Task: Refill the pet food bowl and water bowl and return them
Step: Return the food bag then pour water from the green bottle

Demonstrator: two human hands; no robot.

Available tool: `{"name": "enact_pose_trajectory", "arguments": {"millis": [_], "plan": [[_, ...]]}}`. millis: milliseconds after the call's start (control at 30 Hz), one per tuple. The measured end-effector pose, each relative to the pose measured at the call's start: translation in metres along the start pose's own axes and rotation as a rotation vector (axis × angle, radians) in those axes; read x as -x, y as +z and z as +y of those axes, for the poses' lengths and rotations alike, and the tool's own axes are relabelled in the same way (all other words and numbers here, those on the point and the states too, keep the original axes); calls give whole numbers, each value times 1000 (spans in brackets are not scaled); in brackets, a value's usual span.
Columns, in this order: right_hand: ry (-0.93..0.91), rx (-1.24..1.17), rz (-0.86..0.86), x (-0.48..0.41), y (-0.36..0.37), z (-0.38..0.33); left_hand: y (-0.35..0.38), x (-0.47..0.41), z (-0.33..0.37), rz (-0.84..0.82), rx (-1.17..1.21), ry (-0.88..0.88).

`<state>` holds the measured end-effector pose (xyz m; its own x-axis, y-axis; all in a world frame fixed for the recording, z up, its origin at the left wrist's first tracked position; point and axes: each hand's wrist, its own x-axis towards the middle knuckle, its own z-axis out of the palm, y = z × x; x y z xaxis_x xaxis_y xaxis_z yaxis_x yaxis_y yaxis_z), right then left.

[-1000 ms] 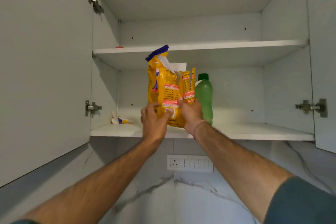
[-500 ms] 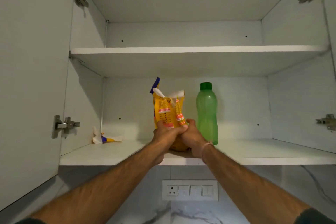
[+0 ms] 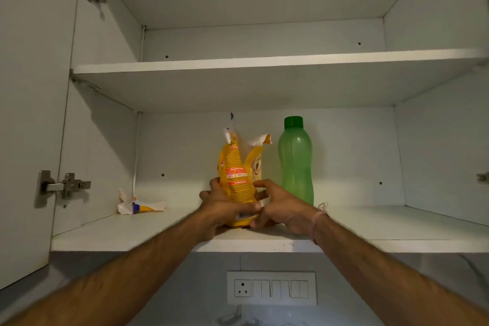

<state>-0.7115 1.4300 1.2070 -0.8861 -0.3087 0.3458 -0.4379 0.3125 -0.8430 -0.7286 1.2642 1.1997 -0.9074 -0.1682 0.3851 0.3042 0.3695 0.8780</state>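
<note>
A yellow pet food bag (image 3: pixel 238 167) with its top torn open stands upright on the lower shelf (image 3: pixel 132 235) of an open wall cabinet. My left hand (image 3: pixel 219 204) grips the bag's lower left side. On the lower right side my right hand (image 3: pixel 280 206) curls its fingers and thumb round the bag's base. A green water bottle (image 3: pixel 295 167) with a green cap stands upright just right of the bag, behind my right hand. No bowls are in view.
A torn wrapper scrap (image 3: pixel 140 206) lies at the shelf's back left. The upper shelf (image 3: pixel 238 63) hangs above. The open left door (image 3: pixel 26 114) with its hinge (image 3: pixel 66 185) flanks the cabinet. A switch panel (image 3: pixel 271 288) sits on the wall below.
The bag came down from in front of the cabinet and now stands on the lower shelf beside the bottle. Both hands slid to its base, and my view rose closer.
</note>
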Motion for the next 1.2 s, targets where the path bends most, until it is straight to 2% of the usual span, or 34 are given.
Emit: {"name": "enact_pose_trajectory", "arguments": {"millis": [100, 233, 333, 433, 500, 567, 633, 733, 800, 967, 1033, 1133, 1200], "plan": [[34, -27, 1, -8, -1, 0, -20, -14, -7, -152, 199, -62], [71, 63, 74, -20, 3, -3, -49, -25, -11, -278, 214, -92], [71, 165, 214, -33, 0, -6, -66, -39, -19, -209, 121, -63], [94, 223, 290, -44, -5, -9, -73, -49, -26, -57, 44, -80], [123, 271, 278, -51, -8, -10, -72, -52, -29, -12, 26, -109], [147, 310, 224, -58, -10, -12, -66, -50, -27, -60, 7, -136], [178, 330, 160, -63, -7, -15, -57, -50, -23, -111, -71, -128], [208, 351, 112, -70, 0, -14, -47, -55, -25, -89, -220, -93], [219, 383, 107, -71, 4, -12, -48, -62, -30, -95, -202, -86], [219, 395, 140, -66, 2, -13, -62, -77, -40, -259, -41, -61], [183, 352, 249, -62, -3, -14, -65, -82, -43, -324, 6, -41], [24, 353, 615, -54, -20, -10, -67, -85, -46, -384, 31, -10], [-28, 407, 844, -49, -37, -4, -65, -84, -46, -351, -6, -7]]}}
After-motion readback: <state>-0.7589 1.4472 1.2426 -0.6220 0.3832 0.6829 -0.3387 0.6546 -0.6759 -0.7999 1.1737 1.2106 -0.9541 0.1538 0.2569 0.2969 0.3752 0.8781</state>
